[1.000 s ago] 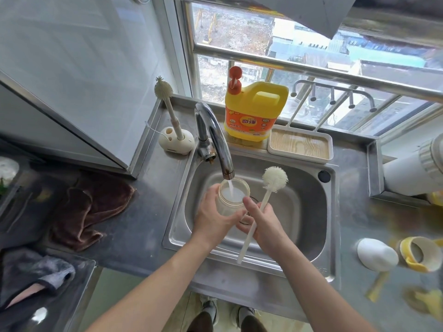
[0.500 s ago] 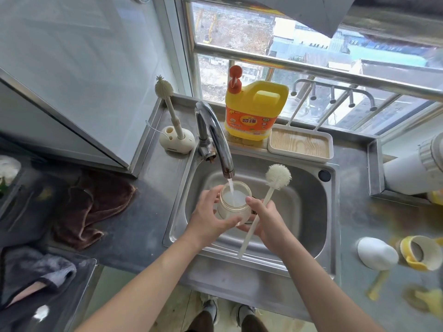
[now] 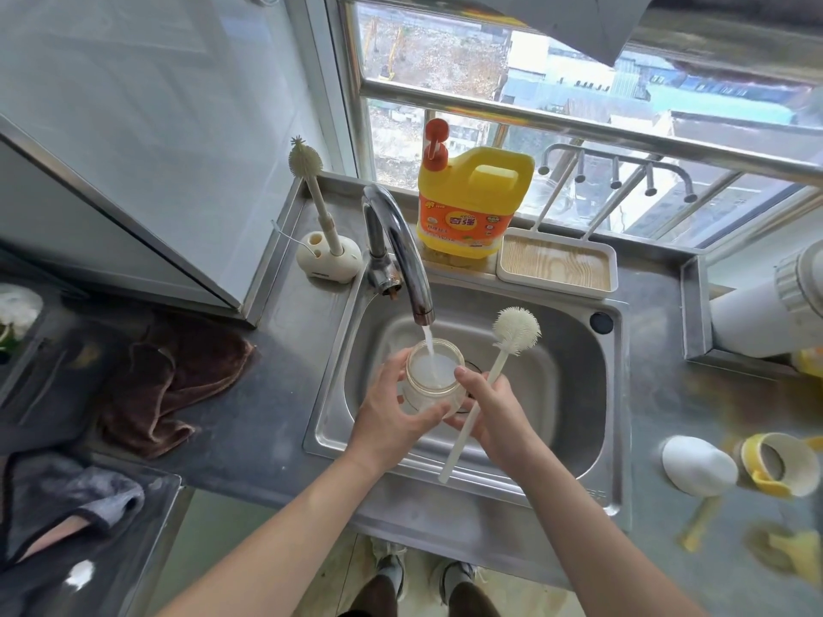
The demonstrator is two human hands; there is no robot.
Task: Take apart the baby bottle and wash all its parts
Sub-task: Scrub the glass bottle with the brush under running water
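Note:
The clear bottle body (image 3: 431, 379) stands mouth-up over the steel sink (image 3: 574, 394), under the tap (image 3: 401, 256). A thin stream of water runs into it and it holds cloudy water. My left hand (image 3: 392, 411) grips the bottle from the left. My right hand (image 3: 490, 407) holds the white bottle brush (image 3: 494, 371) by its handle, bristle head up and to the right, and its thumb touches the bottle's right side. On the counter at the right lie the white cap (image 3: 697, 467) and the yellow collar ring (image 3: 775, 465).
A yellow detergent jug (image 3: 472, 202) and a wood-topped tray (image 3: 556, 262) stand behind the sink. A second brush in a holder (image 3: 327, 256) is left of the tap. A brown cloth (image 3: 169, 385) lies on the left counter. A white appliance (image 3: 766, 313) sits at the far right.
The bottle has stayed under the running tap while both hands shifted slightly around it. My right thumb now reaches up to the bottle's rim.

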